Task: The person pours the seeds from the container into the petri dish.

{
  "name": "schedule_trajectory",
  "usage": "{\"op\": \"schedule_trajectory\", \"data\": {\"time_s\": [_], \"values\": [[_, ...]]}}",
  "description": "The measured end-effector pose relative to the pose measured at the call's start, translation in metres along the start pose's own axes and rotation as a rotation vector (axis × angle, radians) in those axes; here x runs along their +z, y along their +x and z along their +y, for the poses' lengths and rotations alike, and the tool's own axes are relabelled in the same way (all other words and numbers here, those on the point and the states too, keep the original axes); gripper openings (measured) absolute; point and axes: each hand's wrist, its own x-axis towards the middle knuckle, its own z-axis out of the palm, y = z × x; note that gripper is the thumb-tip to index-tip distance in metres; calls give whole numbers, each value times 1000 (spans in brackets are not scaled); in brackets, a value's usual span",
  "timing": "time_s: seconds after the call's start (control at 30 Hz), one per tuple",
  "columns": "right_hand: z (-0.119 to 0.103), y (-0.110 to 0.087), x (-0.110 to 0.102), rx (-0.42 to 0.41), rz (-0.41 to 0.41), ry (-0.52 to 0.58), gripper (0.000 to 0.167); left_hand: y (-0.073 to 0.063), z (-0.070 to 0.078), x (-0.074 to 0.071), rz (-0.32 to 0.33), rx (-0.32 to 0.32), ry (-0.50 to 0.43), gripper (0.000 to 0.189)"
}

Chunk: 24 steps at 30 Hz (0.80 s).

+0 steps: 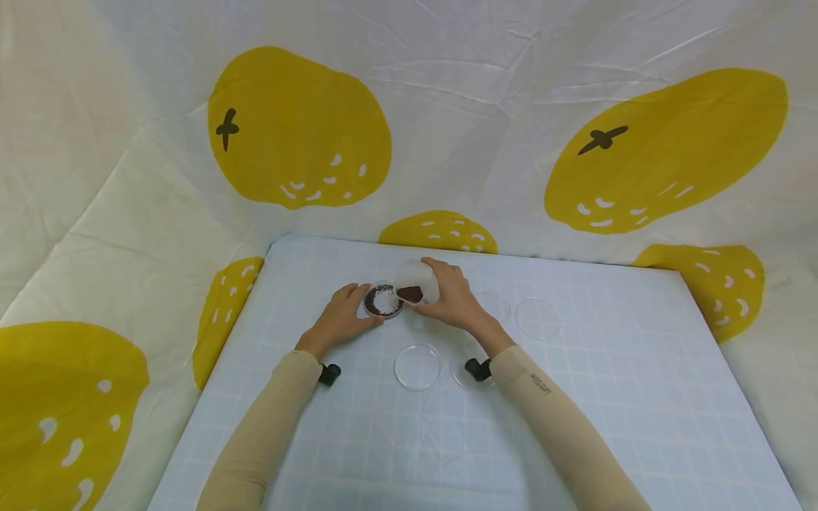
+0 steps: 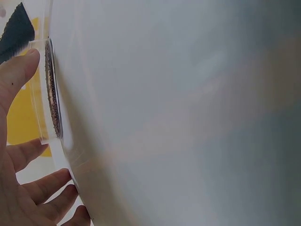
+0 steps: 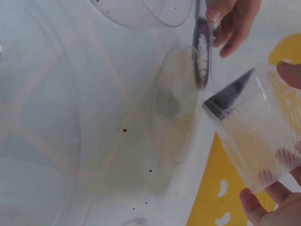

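cup: 1 | filled dish: 1 | clear dishes or lids: 4 | sleeves: 2

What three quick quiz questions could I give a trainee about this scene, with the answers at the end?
1. Multiple choice: what does the right hand hold? a) a spoon; b) a tilted clear cup; c) a brush.
2. True or false: the dish at the left hand is empty.
3. Short answer: in the right wrist view, what small dark things lie scattered on the table?

Key:
1. b.
2. False; it holds white material with dark material around it.
3. Dark specks.
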Motion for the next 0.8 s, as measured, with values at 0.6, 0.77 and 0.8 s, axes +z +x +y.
{"op": "schedule_trajectory", "data": {"time_s": [0.6,0.77,0.8], "values": [[25,-40,-25,78,70,237,96,-1,1,-2,-14,1,8,93],[32,-56,-34,93,92,278,95,-1,2,-1,-12,10,4,93],[34,-59,-36,97,98,283,94,-1,2,-1,-13,9,5,93]]}}
